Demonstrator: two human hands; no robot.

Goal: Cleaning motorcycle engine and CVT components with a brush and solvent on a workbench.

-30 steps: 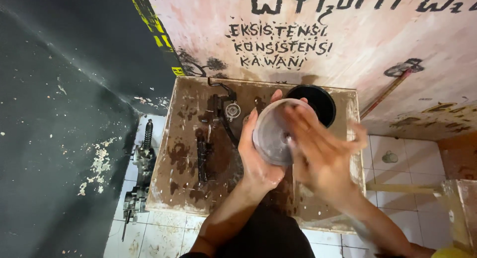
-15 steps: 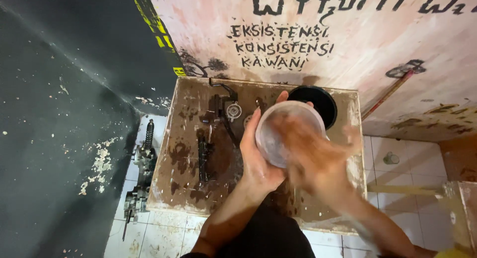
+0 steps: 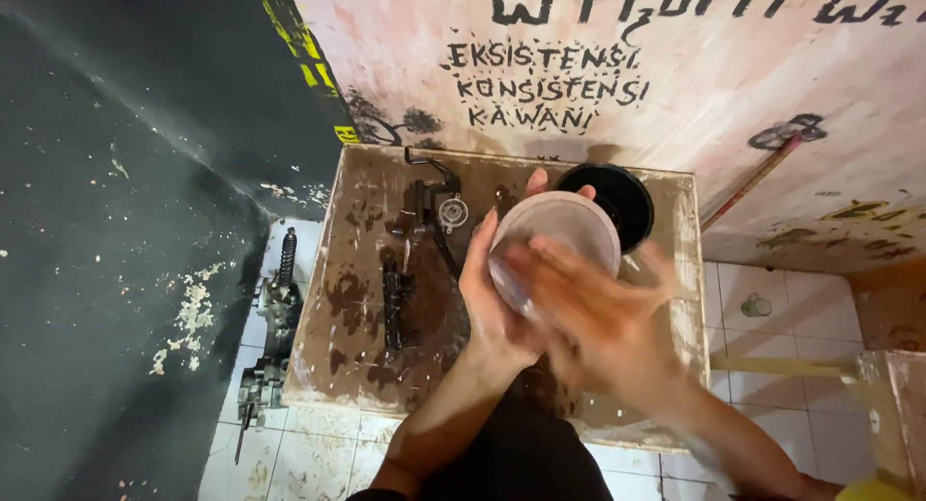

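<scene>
The left hand point(image 3: 497, 298) cups a round metal disc point(image 3: 558, 241) from its left side, thumb reaching up along the far-left edge and the palm wrapped under the near-left rim, fingers closed on it; the disc sits in this grasp above the middle of a stained workbench point(image 3: 338, 298), tilted so its flat face turns up toward the camera. The right hand point(image 3: 598, 313) lies across the near-right part of the disc, fingers spread over its face; it is blurred, so whether it pinches the rim or only rubs the surface cannot be told.

The disc is pale grey, dull and smooth, with a raised rim around a shallow flat face; its near part is hidden under the right hand's fingers.

Just beyond the disc, at the far right of the bench, sits a black round part point(image 3: 622, 197), partly covered by the disc's far edge; to the left of the hands lie dark metal parts point(image 3: 394, 303) and a small round silver piece point(image 3: 451, 212); a greasy engine assembly point(image 3: 275, 318) rests on the tiled floor left of the bench; a painted pinkish wall point(image 3: 733, 67) rises on the far side.
</scene>
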